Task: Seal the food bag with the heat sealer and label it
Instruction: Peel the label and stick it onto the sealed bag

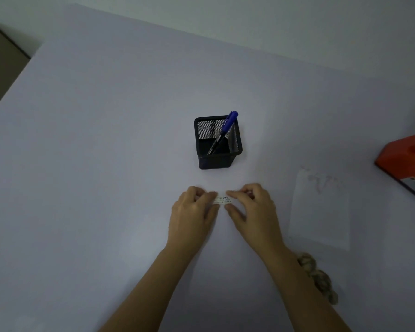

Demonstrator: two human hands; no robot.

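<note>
A small white label (223,200) with dark handwriting lies between my two hands, just above the white table (106,164). My left hand (194,209) pinches its left end and my right hand (252,207) pinches its right end. The orange heat sealer (407,161) sits at the right edge, partly cut off. A clear plastic bag (321,207) lies flat to the right of my right hand, and brownish food pieces (319,276) show beside my right forearm; whether they are inside it I cannot tell.
A black mesh pen holder (217,142) stands beyond my hands with a blue-capped marker (223,133) leaning in it. The table's left edge runs diagonally at the far left, with a brown floor (3,68) beyond it.
</note>
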